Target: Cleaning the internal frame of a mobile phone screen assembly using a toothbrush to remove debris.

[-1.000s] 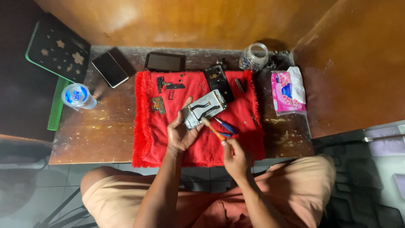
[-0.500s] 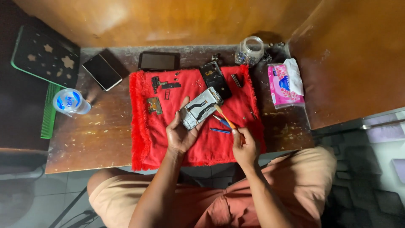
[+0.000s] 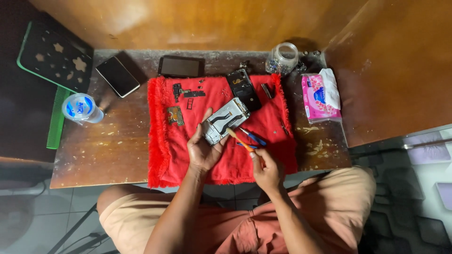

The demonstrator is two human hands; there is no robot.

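Left hand (image 3: pixel 203 151): curled around an opened phone frame (image 3: pixel 224 120), tilted just above the red cloth (image 3: pixel 197 155).
Right hand (image 3: pixel 266 168): pinching a slim orange-handled tool (image 3: pixel 241 141), tip touching the frame's lower edge.
Step in hand: judged, working at a part inside the frame.
Next move: calls for a steady grip and light tip pressure.
On the cloth: small circuit board (image 3: pixel 175 115), black back cover (image 3: pixel 243 89), blue-handled screwdrivers (image 3: pixel 253 139) just beside the right hand.
Counter (image 3: pixel 103 150): two dark phones (image 3: pixel 117 76), water cup (image 3: pixel 81 108), glass jar (image 3: pixel 282 59), pink tissue pack (image 3: pixel 321 99).
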